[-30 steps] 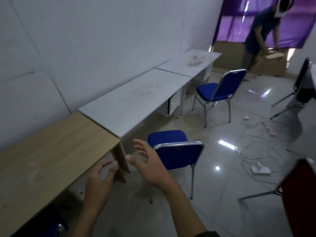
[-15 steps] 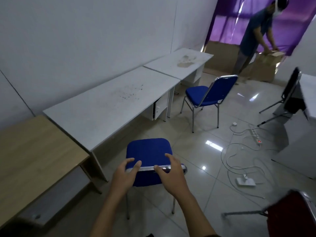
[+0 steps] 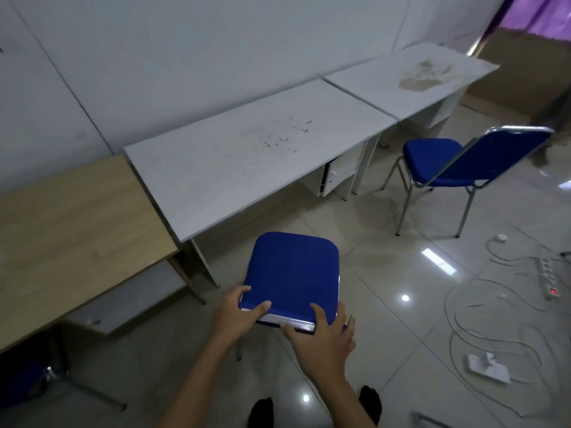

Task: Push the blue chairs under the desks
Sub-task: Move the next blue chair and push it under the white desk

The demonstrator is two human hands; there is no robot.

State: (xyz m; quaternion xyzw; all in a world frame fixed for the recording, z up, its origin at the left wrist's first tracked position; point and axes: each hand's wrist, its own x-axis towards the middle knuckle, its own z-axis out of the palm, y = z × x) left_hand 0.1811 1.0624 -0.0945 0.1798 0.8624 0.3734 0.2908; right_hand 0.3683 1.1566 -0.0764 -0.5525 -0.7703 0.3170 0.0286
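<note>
left hand (image 3: 236, 313) + right hand (image 3: 324, 338) | gripping backrest | near blue chair (image 3: 293, 270) | facing white desk (image 3: 247, 156)

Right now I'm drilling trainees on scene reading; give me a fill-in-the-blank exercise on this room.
1. Both hands (left hand, right hand) grip the near blue padded chair by its ____.
2. The far blue chair stands by a ____ desk.
3. The leftmost desk has a ____ top.

Missing: backrest; white; wooden
</note>
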